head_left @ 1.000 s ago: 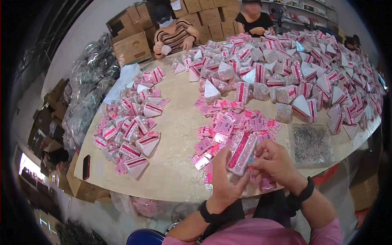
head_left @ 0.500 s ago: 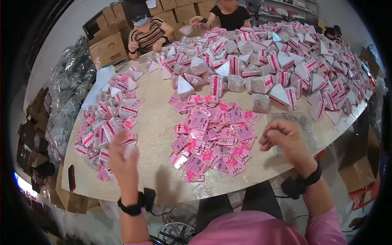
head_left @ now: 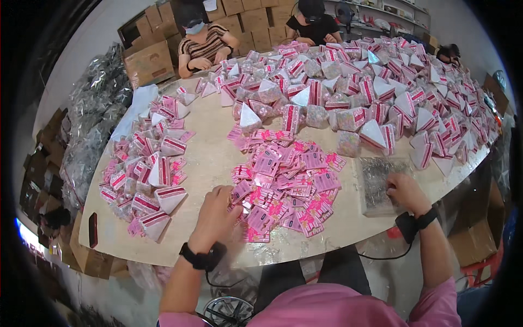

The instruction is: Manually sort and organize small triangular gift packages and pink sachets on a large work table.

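At the left edge of a heap of pink printed cards (head_left: 289, 185), my left hand (head_left: 215, 212) has its fingers curled in on a pink card (head_left: 240, 191). My right hand (head_left: 407, 193) is over a flat stack of clear plastic bags (head_left: 371, 182) to the right of the heap. Its fingers are bent and pressed together at the top bag; the fingertips are partly hidden. Left of my left hand lies a pile of wedge-shaped pink-and-white packages (head_left: 170, 197), like cake slices.
A large mound of similar wedge packages (head_left: 376, 87) covers the table's far right. A dark red phone-like object (head_left: 93, 230) lies at the left edge. Two people sit across the table. Clear plastic wrapping (head_left: 98, 120) and cardboard boxes (head_left: 150, 64) stand beyond it.
My left hand has come down from above the left pile to the cards, and wedge packages now lie there. My right hand has lowered onto the bag stack.
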Demonstrator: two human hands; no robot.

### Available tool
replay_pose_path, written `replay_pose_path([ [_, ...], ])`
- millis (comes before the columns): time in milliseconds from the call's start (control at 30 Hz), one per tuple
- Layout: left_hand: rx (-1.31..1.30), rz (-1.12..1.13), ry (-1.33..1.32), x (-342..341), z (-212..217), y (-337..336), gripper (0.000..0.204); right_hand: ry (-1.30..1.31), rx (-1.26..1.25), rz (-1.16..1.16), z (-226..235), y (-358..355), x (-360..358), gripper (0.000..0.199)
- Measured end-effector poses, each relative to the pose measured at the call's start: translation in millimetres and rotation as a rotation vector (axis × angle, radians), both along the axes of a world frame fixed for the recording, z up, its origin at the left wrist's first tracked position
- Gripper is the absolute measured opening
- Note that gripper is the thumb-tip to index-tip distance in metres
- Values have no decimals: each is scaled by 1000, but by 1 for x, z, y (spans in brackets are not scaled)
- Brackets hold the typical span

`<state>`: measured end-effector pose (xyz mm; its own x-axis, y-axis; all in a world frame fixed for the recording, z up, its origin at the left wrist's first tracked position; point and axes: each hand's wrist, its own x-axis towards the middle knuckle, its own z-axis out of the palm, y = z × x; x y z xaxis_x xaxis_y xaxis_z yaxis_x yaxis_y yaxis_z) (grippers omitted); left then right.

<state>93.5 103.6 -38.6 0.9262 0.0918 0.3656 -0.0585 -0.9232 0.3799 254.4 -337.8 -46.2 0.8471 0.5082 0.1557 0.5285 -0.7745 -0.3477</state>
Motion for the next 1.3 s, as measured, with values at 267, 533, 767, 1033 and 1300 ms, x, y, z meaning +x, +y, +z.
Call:
replay_pose_path([
  [267, -15, 25, 166, 22, 1, 6, 43, 91, 270, -84, 28, -11, 7, 11],
  [533, -494, 19, 134, 33, 16, -6, 53, 540, 960, -163, 48, -11, 2, 5],
  [767, -723, -142, 190, 41, 43, -60, 51, 416, 815, -224, 20, -33, 1, 5],
  [1033, -691, -164, 251, 35, 37, -71, 38, -65, 413, -116, 11, -17, 6, 14],
  [1300, -708, -251, 269, 28, 48, -93, 34, -98, 308, -75, 20, -9, 4, 14],
])
